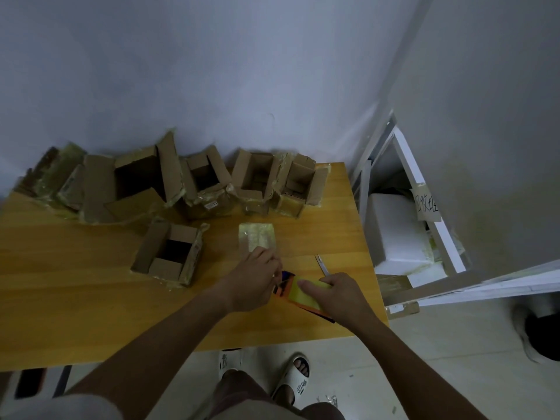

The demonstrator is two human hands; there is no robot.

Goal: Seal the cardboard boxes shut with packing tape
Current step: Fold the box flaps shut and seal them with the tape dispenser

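A wooden table (75, 298) fills the left and middle of the view, set against a pale wall (212, 71). Along its far edge stands a row of open boxes (194, 183), flaps up and wrapped in old yellowish tape, mouths facing upward. One more open box (169, 253) sits nearer, left of centre, its long axis running near-left to far-right. Right of the table is a white shelf (424, 207) holding a white foam block (394, 228).

A small sealed box (257, 237), covered in glossy tape, lies flat right of centre, its long axis running far to near, just beyond the hands.

The left hand (251, 283) hovers at the sealed box's near edge, fingers curled together in a pinch at the tape end; exactly what they grip is too small to tell. The right hand (339, 295) is closed around a tape dispenser (303, 294) with a yellow roll and orange-and-dark frame, thumb laid across the roll. The dispenser's long axis runs from far-left to near-right, its front end pointing toward the left hand. A thin pale strip (321, 263) lies on the table just beyond the right hand.
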